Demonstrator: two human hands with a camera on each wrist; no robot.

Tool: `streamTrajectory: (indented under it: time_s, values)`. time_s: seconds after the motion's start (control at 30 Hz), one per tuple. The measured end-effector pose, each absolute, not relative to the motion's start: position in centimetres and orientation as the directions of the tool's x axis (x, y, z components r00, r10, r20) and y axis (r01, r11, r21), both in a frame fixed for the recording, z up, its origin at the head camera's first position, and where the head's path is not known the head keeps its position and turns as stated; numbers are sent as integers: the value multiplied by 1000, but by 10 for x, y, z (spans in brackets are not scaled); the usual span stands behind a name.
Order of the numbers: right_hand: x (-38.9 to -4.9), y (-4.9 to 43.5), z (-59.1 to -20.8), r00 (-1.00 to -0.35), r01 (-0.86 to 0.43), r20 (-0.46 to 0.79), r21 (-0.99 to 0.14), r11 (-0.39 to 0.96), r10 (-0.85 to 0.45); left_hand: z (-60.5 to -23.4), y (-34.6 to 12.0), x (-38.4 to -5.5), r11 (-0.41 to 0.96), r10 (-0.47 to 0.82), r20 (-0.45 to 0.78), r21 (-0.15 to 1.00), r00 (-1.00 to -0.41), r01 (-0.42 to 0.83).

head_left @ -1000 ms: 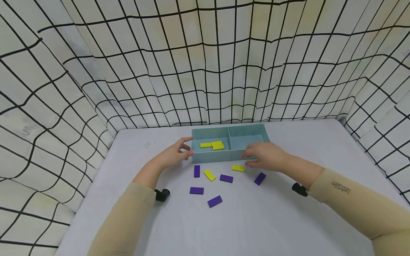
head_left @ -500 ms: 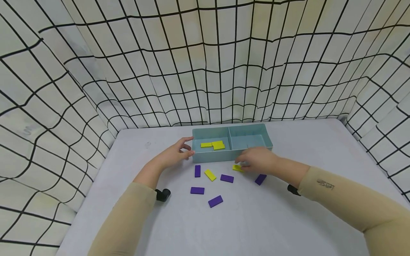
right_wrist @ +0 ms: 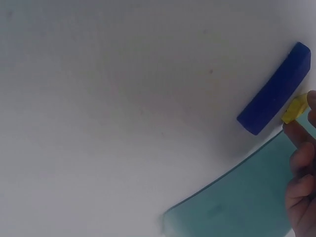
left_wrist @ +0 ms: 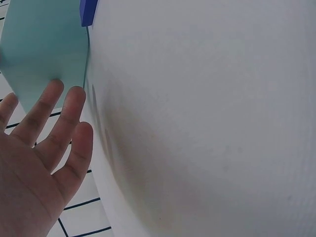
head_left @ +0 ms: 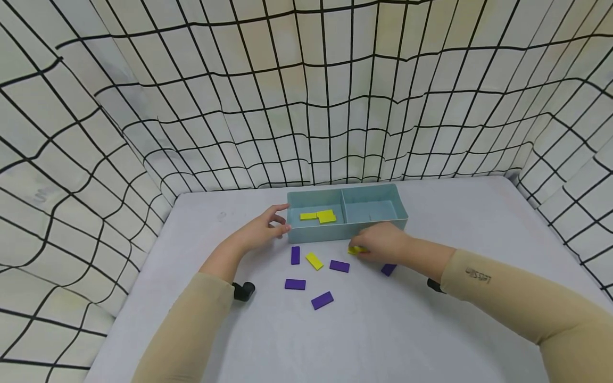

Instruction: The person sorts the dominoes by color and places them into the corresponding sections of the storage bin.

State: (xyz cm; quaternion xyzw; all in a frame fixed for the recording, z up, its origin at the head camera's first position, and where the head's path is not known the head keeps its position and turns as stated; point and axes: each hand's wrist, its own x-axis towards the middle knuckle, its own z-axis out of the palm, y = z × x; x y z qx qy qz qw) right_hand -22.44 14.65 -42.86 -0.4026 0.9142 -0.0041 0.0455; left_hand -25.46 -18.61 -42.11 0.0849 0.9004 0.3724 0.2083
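In the head view my right hand [head_left: 383, 242] pinches a yellow block [head_left: 356, 249] just in front of the blue-green divided box [head_left: 321, 234]. The right wrist view shows this yellow block [right_wrist: 295, 108] between thumb and finger, near a purple block [right_wrist: 276, 89]. My left hand [head_left: 261, 230] is at the box's left end, fingers spread and relaxed. In the left wrist view the fingertips of that left hand [left_wrist: 42, 153] lie against the box wall [left_wrist: 44, 49]. Several yellow blocks [head_left: 327, 217] lie in the box's left compartment; the right compartment [head_left: 371, 208] holds none.
On the white table [head_left: 383, 335], another yellow block [head_left: 314, 261] lies before the box. Around it are several purple blocks, among them one upright-lying purple block [head_left: 295, 255] and the nearest one [head_left: 322, 300]. A black-gridded white curtain [head_left: 335, 122] stands behind.
My right hand has moved left and down from the front wall of the box onto the yellow block and now pinches it. The left hand has stayed at the box's left end.
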Motion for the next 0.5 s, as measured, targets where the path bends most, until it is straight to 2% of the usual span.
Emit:
streamTrajectory:
  time_s: [0.5]
  values:
    - [-222, 147, -435, -690, -717, -79, -61, 695, -719, -421, -187, -255, 703, 314, -315, 711, -896, -4]
